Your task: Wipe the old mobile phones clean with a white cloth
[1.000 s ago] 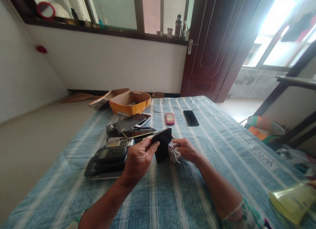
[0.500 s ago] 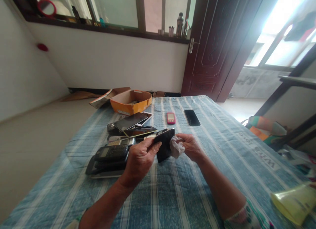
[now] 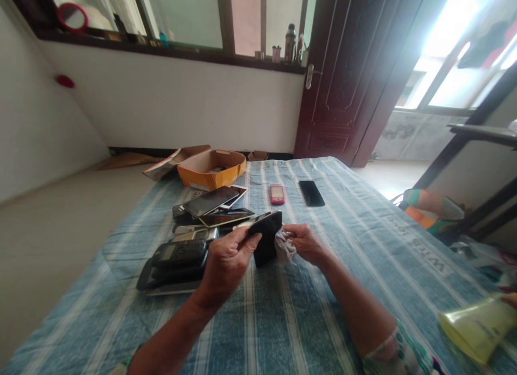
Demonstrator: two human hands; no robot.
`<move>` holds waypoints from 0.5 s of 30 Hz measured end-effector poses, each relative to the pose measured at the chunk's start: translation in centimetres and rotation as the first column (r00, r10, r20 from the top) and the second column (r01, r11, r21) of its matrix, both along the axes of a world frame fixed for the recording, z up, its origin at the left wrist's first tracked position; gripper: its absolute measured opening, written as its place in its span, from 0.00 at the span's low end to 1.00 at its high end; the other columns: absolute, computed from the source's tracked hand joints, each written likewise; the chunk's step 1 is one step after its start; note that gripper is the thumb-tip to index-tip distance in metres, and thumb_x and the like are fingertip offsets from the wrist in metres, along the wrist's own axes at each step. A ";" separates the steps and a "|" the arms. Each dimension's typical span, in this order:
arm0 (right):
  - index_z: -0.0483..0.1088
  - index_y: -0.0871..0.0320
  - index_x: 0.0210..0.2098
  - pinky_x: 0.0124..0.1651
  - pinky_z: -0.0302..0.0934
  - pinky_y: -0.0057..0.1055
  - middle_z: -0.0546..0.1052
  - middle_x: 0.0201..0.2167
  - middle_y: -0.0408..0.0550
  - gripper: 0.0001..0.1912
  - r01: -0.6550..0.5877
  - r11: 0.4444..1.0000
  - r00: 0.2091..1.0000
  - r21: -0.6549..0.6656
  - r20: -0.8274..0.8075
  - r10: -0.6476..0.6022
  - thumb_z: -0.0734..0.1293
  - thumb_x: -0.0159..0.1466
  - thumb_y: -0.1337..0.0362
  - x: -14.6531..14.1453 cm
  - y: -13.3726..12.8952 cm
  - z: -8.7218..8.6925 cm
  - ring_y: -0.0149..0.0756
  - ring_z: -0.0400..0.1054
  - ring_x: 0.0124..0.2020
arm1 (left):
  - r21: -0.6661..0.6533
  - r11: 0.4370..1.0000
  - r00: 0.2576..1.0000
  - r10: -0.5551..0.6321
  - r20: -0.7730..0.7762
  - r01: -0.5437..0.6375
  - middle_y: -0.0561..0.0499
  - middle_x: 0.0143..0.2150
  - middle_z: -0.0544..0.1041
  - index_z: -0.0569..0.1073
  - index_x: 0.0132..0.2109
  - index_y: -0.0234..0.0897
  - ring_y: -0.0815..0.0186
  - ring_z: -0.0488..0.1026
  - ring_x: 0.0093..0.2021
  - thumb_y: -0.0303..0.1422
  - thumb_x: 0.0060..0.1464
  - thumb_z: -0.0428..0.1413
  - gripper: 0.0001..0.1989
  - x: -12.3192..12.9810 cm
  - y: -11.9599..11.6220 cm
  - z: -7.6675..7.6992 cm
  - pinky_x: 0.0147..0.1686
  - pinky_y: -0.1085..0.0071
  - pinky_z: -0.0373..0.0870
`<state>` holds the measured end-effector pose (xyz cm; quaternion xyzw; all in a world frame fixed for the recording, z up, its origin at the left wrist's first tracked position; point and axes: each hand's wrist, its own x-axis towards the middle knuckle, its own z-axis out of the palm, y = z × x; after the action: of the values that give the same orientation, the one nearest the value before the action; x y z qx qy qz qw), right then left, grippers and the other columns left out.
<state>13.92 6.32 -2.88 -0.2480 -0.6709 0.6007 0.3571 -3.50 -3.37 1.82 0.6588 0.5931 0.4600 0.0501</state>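
My left hand (image 3: 230,256) grips a black smartphone (image 3: 264,245) by its left edge, thumb across the front, tilted up above the cloth. At the phone's right edge, my right hand (image 3: 307,243) pinches a crumpled whitish wipe (image 3: 285,248) that touches the phone. Left of my hands lies a loose pile of devices: a dark smartphone (image 3: 210,201) on a white one, a phone with a yellowish edge (image 3: 228,217), and a bulky black device with a small screen (image 3: 180,252). Beyond my hands lie a pink-framed handheld (image 3: 277,194) and another black smartphone (image 3: 311,193).
A striped blue cloth (image 3: 307,321) covers the table. An open orange cardboard box (image 3: 212,175) stands at the far left edge. A yellow translucent bag (image 3: 476,326) is at the right edge, with part of another hand beside it. Behind is a brown door (image 3: 343,89).
The wipe has shifted slightly lower along the phone's right edge with my right hand. The phone is turned a little more edge-on. The whole view has moved slightly.
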 end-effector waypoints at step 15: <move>0.71 0.62 0.21 0.23 0.49 0.23 0.66 0.17 0.39 0.05 0.009 1.000 0.995 0.005 0.099 -0.010 0.67 0.51 0.66 0.8 0.6 -0.2 0.25 0.57 0.20 | -0.053 0.998 0.989 0.031 0.148 -0.023 0.53 0.28 0.79 0.78 0.37 0.34 0.65 0.74 0.27 0.39 0.54 0.54 0.13 0.3 -0.2 0.7 0.32 0.73 0.71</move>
<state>14.71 6.87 -3.06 -0.2798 -0.6881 0.5843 0.3268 -3.21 -3.53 2.53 0.6131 0.6081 0.4933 0.1046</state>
